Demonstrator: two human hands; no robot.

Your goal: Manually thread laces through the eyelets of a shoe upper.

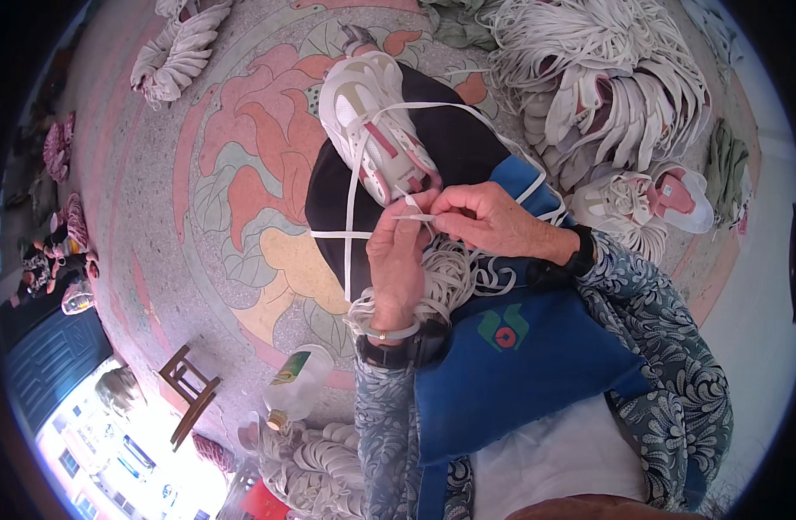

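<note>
A white and beige shoe upper [343, 100] with pink trim lies across my black-clad knees, its toe pointing away from me. At its near end, my left hand [396, 260] pinches a white shoelace [350, 204] between thumb and fingers. My right hand [493, 218] meets it there, thumb and forefinger closed on the lace close to the eyelet edge. Loose lengths of the lace loop over the upper and my knees. On my lap, beside my left wrist, rests a bundle of white shoelaces [450, 282]. The lace tip is too small to make out clearly.
A large heap of laced uppers [602, 87] lies at the far right, with a pink-lined upper [680, 201] nearer. Stacked uppers [316, 464] sit at lower left, near a plastic bottle [301, 386] and a wooden stool [190, 394]. Another stack [177, 56] lies far left.
</note>
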